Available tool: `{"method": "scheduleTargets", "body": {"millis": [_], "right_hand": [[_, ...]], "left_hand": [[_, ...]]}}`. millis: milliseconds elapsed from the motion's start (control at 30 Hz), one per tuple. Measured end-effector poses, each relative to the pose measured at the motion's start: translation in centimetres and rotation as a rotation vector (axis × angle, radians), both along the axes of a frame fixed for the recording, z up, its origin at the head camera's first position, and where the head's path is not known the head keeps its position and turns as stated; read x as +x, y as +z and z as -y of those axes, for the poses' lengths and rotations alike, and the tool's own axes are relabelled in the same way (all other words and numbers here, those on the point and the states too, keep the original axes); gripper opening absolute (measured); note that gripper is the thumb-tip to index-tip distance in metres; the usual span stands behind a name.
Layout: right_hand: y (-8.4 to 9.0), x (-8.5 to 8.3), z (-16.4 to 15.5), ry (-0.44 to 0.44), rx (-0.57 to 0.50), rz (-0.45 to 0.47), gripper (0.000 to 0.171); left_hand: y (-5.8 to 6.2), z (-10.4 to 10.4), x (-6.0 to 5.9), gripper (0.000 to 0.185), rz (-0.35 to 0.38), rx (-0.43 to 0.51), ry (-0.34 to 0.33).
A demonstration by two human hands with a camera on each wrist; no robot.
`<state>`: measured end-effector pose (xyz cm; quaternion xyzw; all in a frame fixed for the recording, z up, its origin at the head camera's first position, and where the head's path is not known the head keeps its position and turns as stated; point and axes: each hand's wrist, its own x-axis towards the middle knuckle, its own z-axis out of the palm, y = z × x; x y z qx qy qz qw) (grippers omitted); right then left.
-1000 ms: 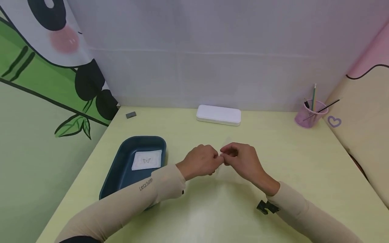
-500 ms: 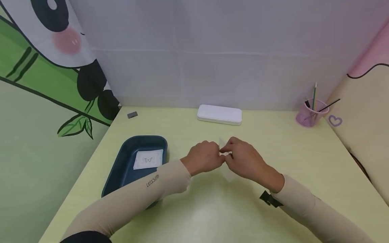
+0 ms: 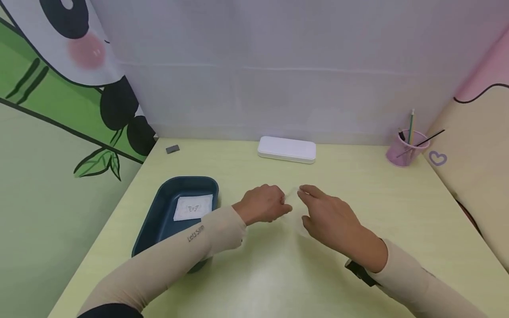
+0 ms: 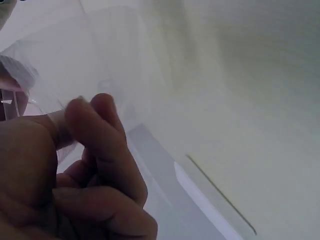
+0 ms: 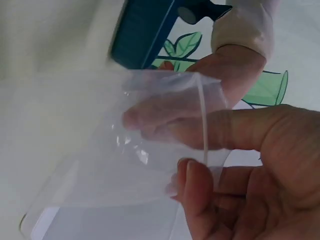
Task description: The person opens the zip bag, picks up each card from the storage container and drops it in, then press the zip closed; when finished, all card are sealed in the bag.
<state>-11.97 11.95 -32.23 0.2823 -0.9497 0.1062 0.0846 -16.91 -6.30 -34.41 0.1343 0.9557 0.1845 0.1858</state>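
Bright, even light — blurry wrist views

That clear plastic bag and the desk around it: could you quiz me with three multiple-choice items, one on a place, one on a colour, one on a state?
1. Where does the white packet lie?
A. in the blue tray
B. in the pink cup
C. on the white case

2. What colour is the pen cup?
A. black
B. pink
C. green

3. How is the clear plastic bag held?
A. lying untouched on the desk
B. in the left hand alone
C. between both hands

Answers: 1 A, the packet rests inside the blue tray. 2 B, the cup by the wall is pink. 3 C, the left hand pinches one edge and the right hand has fingers on the other.
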Motion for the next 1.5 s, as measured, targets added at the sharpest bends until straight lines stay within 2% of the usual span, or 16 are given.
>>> {"method": "scheduleTargets", "body": {"millis": [67, 167, 300, 400, 533, 633, 767, 1000, 1233, 1400, 1500], "right_hand": [[-0.2, -0.2, 0.0, 0.008, -0.007, 0.120, 0.048], [-1.1, -0.8, 0.0, 0.010, 0.022, 0.185, 0.048], [-2.3, -2.0, -0.2, -0.013, 0.061, 0.185, 0.044], [-2.6, -2.6, -0.4, -0.028, 0.045, 0.241, 0.052], [-2.6, -2.7, -0.8, -0.003, -0.034, 0.406, 0.067], [-2.8, -2.5, -1.3, 0.044, -0.090, 0.481, 0.066], [-2.9, -2.6, -2.0, 0.113, -0.165, 0.523, 0.070], [-2.9, -3.2, -3.5, 0.201, -0.259, 0.546, 0.081], [-3.3, -3.8, -4.3, 0.263, -0.321, 0.623, 0.086], [-3.5, -4.3, -4.6, 0.296, -0.362, 0.699, 0.088], [-3.6, -4.5, -4.5, 0.290, -0.375, 0.695, 0.087]], "left_hand": [[-0.4, 0.1, 0.1, 0.039, 0.031, -0.028, -0.027], [-0.5, 0.5, 0.3, 0.037, 0.033, -0.065, -0.055], [1.0, 1.2, 0.8, 0.030, -0.001, -0.076, -0.057], [1.9, 1.5, 1.2, 0.021, -0.033, -0.055, -0.093], [0.8, 0.9, 1.7, 0.031, -0.093, -0.088, -0.243], [-0.2, 0.5, 1.8, 0.035, -0.126, -0.129, -0.317], [-0.8, 0.7, 1.6, 0.028, -0.138, -0.135, -0.300], [-0.7, 0.8, 1.2, 0.027, -0.161, -0.107, -0.288], [-0.8, 1.1, 1.1, 0.025, -0.134, -0.089, -0.255], [-0.8, 1.3, 1.1, 0.026, -0.144, -0.106, -0.270], [-0.8, 1.4, 1.0, 0.026, -0.154, -0.134, -0.275]]}}
